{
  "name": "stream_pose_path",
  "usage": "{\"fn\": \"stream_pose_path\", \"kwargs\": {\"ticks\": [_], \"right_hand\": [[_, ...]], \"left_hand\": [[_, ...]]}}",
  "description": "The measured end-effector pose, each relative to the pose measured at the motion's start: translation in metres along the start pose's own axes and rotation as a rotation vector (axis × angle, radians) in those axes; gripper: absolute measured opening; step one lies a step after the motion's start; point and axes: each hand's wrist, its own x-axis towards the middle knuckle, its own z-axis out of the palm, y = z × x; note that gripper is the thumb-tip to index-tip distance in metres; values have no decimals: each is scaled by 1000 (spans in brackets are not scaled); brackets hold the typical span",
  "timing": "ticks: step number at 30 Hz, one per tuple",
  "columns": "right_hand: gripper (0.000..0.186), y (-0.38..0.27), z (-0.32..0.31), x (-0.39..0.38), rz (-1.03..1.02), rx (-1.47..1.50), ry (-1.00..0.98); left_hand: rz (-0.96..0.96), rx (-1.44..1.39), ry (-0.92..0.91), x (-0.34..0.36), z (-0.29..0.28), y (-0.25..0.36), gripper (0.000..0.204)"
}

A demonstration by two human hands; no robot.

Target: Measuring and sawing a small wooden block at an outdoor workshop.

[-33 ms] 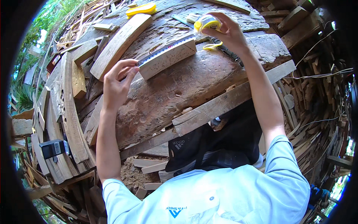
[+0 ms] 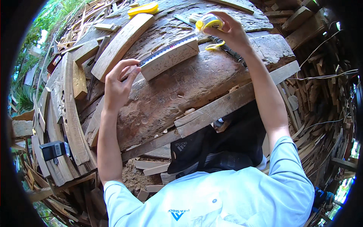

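Note:
A yellow and clear tape measure [image 2: 209,24] is gripped in my right hand [image 2: 232,32], above the far end of a short wooden block [image 2: 172,58]. The pulled-out blade [image 2: 166,51] lies along the block's top edge. At the block's near-left end, my left hand [image 2: 120,81] pinches the blade's tip between thumb and fingers. The block rests on a thick, worn wooden slab [image 2: 162,106]. Just below the tape case lies a yellow-handled tool [image 2: 215,46], partly hidden by my right hand and wrist.
A curved wooden piece [image 2: 123,45] lies left of the block, with a yellow oblong object [image 2: 143,10] beyond it. Several curved boards [image 2: 73,113] and a black box [image 2: 53,150] are at the left. A squared beam [image 2: 238,100] runs along the slab's near edge. Scrap wood [image 2: 321,72] is piled at right.

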Motion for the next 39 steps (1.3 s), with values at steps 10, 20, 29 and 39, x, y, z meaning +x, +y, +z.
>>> {"fn": "stream_pose_path", "kwargs": {"ticks": [10, 20, 29, 39], "right_hand": [[58, -1, -1, 23, 62, 130, -276], [57, 5, -16, 13, -30, -16, -146], [56, 3, -17, 13, 85, 43, -251], [55, 10, -17, 6, -127, -8, -301]], "left_hand": [[3, -80, -55, -2, -4, -3, 17], [-93, -157, -51, -1, -2, -4, 20], [-98, -120, -26, 3, -2, -11, 22], [-101, -175, -31, 2, -6, -10, 20]]}}
